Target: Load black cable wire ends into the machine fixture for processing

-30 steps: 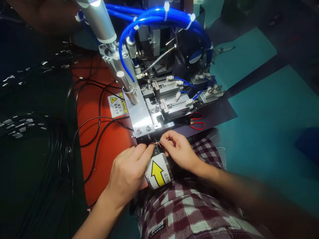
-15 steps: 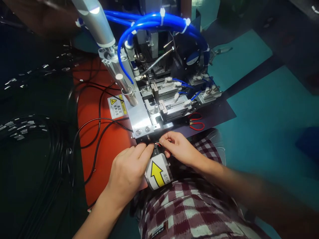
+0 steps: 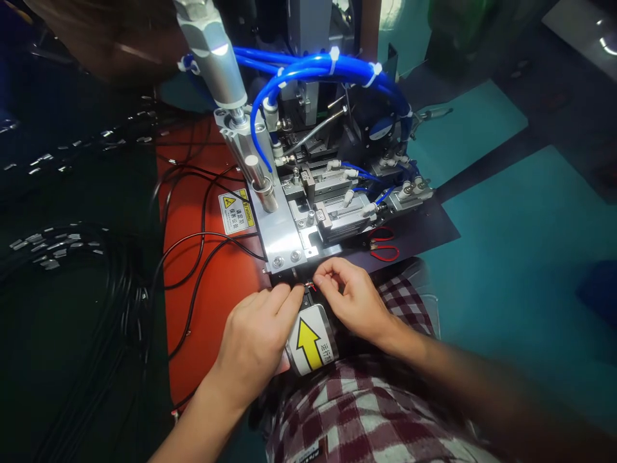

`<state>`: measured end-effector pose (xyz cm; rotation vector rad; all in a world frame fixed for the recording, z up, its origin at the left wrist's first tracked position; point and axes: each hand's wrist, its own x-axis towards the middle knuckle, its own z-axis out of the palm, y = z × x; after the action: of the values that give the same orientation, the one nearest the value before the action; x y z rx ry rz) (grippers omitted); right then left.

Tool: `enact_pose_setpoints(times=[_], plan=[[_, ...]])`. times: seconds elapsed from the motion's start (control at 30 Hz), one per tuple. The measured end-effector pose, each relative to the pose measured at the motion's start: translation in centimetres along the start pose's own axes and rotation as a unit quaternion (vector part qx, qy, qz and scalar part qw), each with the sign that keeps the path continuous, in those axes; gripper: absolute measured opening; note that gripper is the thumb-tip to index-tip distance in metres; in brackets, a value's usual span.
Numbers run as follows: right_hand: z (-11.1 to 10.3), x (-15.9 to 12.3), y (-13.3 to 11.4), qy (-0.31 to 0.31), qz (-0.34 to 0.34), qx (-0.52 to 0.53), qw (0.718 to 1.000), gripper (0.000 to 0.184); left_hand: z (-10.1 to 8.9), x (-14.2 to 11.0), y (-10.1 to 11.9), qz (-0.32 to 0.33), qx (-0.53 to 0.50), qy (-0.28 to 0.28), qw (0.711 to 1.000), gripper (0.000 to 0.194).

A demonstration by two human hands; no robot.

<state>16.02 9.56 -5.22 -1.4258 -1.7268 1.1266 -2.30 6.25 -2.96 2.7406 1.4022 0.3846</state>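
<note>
My left hand (image 3: pixel 255 334) and my right hand (image 3: pixel 354 297) meet at the front edge of a small pneumatic machine (image 3: pixel 308 193). Both pinch the thin coloured wire ends (image 3: pixel 308 286) of a black cable, just below the machine's silver base plate (image 3: pixel 282 238). The fingers of each hand are pressed together on the wires. Right under the hands sits a white label with a yellow arrow (image 3: pixel 311 341). A black cable (image 3: pixel 202 251) loops away to the left over the orange mat (image 3: pixel 212 270).
Blue air hoses (image 3: pixel 328 67) arch over the machine, and a silver cylinder (image 3: pixel 226 83) slants up at its left. Red-handled snips (image 3: pixel 383 247) lie right of the machine. Bundles of black cables (image 3: pixel 72 257) fill the dark left side. Teal surface (image 3: pixel 520 244) extends right. My checked shirt (image 3: pixel 366 411) is below.
The view has shifted slightly, so the machine sits lower and further right in the picture. Both hands stay pinched on the wire ends at the same spot.
</note>
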Motion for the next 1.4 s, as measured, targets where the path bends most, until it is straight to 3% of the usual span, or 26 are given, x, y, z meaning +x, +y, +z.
enact_pose_setpoints(times=[0.43, 0.77, 0.93, 1.13, 1.4], plan=[[0.0, -0.1, 0.0, 0.002, -0.008, 0.014, 1.0, 0.01, 0.2, -0.2, -0.1, -0.003, -0.002, 0.001, 1.0, 0.037], [0.6, 0.3, 0.2, -0.025, 0.109, 0.093, 0.989, 0.016, 0.3, -0.1, -0.2, 0.004, -0.008, 0.016, 1.0, 0.033], [-0.2, 0.7, 0.4, -0.085, 0.163, 0.121, 0.975, 0.014, 0.3, -0.1, -0.2, 0.004, -0.014, 0.027, 1.0, 0.031], [-0.7, 0.3, -0.7, -0.025, 0.043, 0.011, 0.999, 0.016, 0.3, -0.3, -0.2, 0.003, -0.03, 0.022, 0.999, 0.035], [1.2, 0.5, -0.9, 0.021, 0.069, 0.031, 0.997, 0.009, 0.5, -0.4, -0.3, -0.004, -0.013, 0.013, 1.0, 0.037]])
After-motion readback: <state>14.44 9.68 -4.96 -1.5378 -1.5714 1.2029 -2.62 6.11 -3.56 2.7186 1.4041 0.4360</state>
